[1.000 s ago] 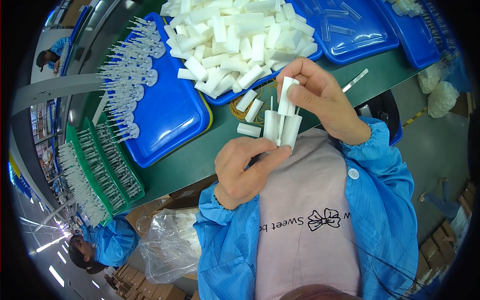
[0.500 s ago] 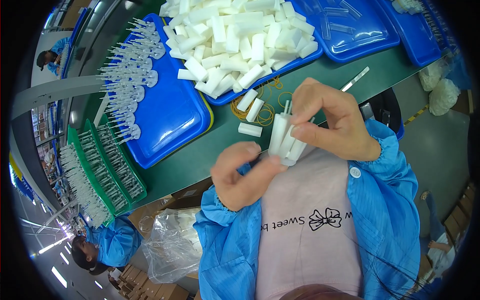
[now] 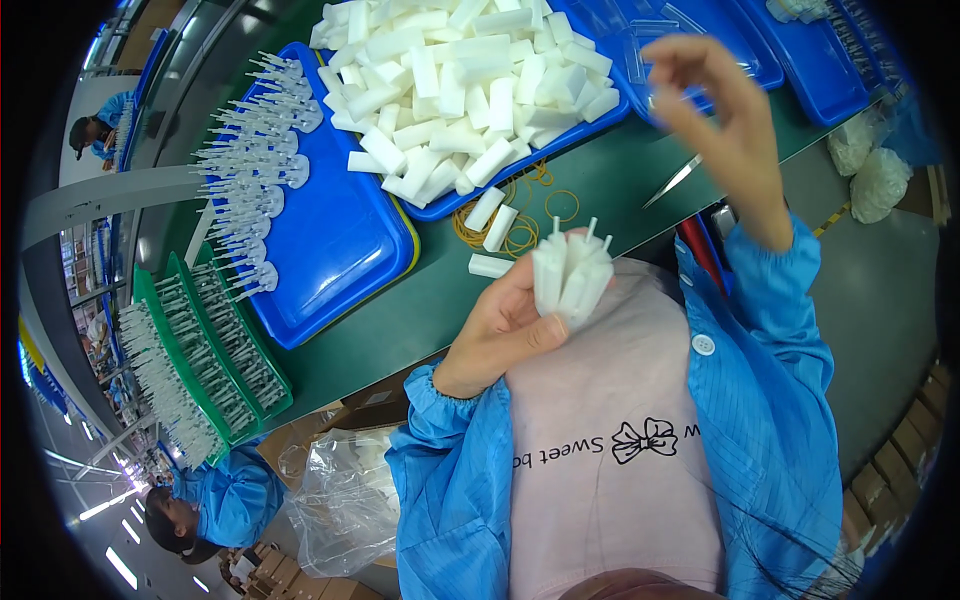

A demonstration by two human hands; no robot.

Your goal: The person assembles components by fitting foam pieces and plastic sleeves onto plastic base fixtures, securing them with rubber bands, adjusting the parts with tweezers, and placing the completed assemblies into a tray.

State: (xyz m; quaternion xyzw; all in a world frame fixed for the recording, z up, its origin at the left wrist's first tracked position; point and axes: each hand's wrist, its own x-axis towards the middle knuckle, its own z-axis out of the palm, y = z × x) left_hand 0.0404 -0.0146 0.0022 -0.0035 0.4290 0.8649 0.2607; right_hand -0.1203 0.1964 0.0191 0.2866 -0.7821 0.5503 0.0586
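Observation:
My left hand [image 3: 498, 335] is closed around the base of a bundle of white foam pieces [image 3: 572, 275], held in front of the shirt. Thin pale rods stick up out of the bundle's top. My right hand [image 3: 725, 125] holds nothing that I can see; its fingers are apart and slightly blurred, over the blue tray [image 3: 762, 72] of clear plastic pieces [image 3: 645, 40]. White foam blocks [image 3: 450, 90] heap up on another blue tray. Below that heap lie a few loose foam blocks [image 3: 490, 266] and yellowish rubber bands [image 3: 525, 232].
A slim metal tool [image 3: 672, 182] rests on the green table [image 3: 345, 350]. At left, a blue tray [image 3: 350, 240] carries white pronged parts [image 3: 262, 150] beside green racks [image 3: 205, 355]. A plastic bag [image 3: 345, 500] sits below. Co-workers in blue are at the left [image 3: 240, 495].
My right hand has let go of the bundle and moved up and right to the tray of clear pieces. My left hand has taken a fuller hold of the bundle.

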